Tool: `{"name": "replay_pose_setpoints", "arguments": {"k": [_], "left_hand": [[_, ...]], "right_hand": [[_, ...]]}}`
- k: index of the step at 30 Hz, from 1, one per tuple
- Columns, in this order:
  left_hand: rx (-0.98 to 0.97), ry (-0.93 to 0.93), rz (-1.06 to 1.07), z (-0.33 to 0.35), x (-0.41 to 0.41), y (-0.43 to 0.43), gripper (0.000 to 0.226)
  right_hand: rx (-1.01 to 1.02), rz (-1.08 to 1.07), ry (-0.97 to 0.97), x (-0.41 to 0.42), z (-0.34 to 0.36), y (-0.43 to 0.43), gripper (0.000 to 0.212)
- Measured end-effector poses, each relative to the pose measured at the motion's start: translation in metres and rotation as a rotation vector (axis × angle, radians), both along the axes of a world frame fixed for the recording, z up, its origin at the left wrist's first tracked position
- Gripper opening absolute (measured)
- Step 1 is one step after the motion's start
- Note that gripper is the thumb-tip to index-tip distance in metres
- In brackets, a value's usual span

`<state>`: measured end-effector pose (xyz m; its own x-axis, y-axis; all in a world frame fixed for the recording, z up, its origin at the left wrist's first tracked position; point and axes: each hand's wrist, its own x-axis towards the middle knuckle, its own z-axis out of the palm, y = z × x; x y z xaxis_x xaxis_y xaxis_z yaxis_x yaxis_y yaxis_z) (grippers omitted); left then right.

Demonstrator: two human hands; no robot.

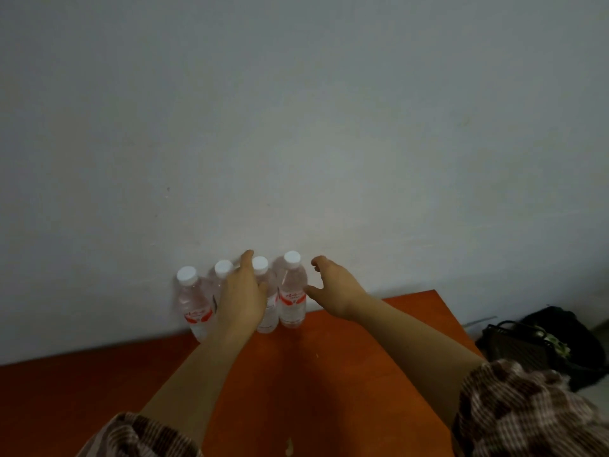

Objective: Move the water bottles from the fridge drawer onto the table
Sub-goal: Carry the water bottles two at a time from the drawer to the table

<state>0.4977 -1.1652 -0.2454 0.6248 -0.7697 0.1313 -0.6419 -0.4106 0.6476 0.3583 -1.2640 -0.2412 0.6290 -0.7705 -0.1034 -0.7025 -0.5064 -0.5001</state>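
Observation:
Several clear water bottles with white caps and red labels stand upright in a row on the orange table (329, 374), against the wall. The leftmost bottle (192, 305) and the rightmost bottle (291, 291) are in plain sight. My left hand (242, 295) reaches between the two middle bottles, fingers stretched upward and thumb resting against the third bottle (268, 311); it partly hides the second bottle (221, 275). My right hand (333, 288) hovers just right of the rightmost bottle, fingers spread, thumb close to its label, holding nothing. No fridge drawer is in view.
A pale wall (296, 127) rises directly behind the bottles. The table's right edge (461, 328) runs diagonally; beyond it, on the floor, lie a black bag and a dark basket (540, 344). My patterned sleeves fill the lower corners.

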Motion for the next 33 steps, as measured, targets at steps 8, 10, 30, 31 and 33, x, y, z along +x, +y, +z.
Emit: {"name": "replay_pose_setpoints", "arguments": {"k": [8, 10, 30, 31, 33], "left_hand": [[0.049, -0.095, -0.192, 0.010, -0.102, 0.004, 0.037], [0.094, -0.146, -0.264, 0.008, -0.144, 0.006, 0.037], [0.152, -0.431, -1.135, 0.026, -0.694, 0.195, 0.044], [0.146, -0.433, -1.176, 0.027, -0.721, 0.208, 0.043], [0.118, -0.442, -1.264, 0.027, -0.775, 0.231, 0.043]], "right_hand": [[-0.099, -0.035, 0.097, -0.104, 0.019, 0.046, 0.055], [-0.123, -0.080, 0.137, -0.152, 0.021, 0.060, 0.056], [-0.079, -0.948, 0.374, -0.712, 0.042, 0.379, 0.064], [-0.073, -0.999, 0.375, -0.736, 0.043, 0.398, 0.064], [-0.061, -1.102, 0.374, -0.781, 0.046, 0.436, 0.065]]}}
